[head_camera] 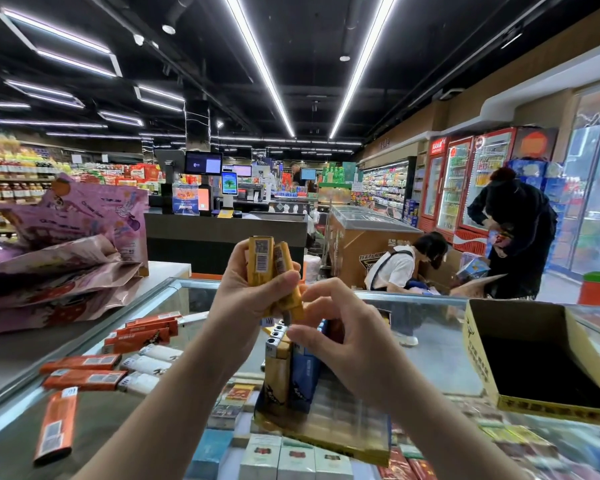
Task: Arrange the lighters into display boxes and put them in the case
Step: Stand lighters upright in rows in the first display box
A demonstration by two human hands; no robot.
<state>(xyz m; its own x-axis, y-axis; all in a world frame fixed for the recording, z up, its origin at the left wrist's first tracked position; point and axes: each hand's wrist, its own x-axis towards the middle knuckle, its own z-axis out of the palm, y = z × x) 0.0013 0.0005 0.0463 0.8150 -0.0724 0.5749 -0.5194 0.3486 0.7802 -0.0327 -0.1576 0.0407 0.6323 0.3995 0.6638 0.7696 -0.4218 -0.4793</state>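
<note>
The left hand [253, 289] holds a bundle of yellow lighters [272, 271] upright above the glass bench [440, 344]; two are clearly seen, and more may be hidden in the grip, whose fingers are curled tight around them. The right hand [340, 327] is just beside, its fingers bent at the lower end of the bundle; whether they pinch a lighter I cannot tell. Under the hands a display box [326, 431] stands on the bench with yellow and blue lighters [305, 379] upright in it. At the left on the bench lie about seven orange lighters [84, 379] and about four white lighters [146, 365]. At the right stands one open yellow carton [478, 362]. Pink bags [66, 244] lie far left.
</note>
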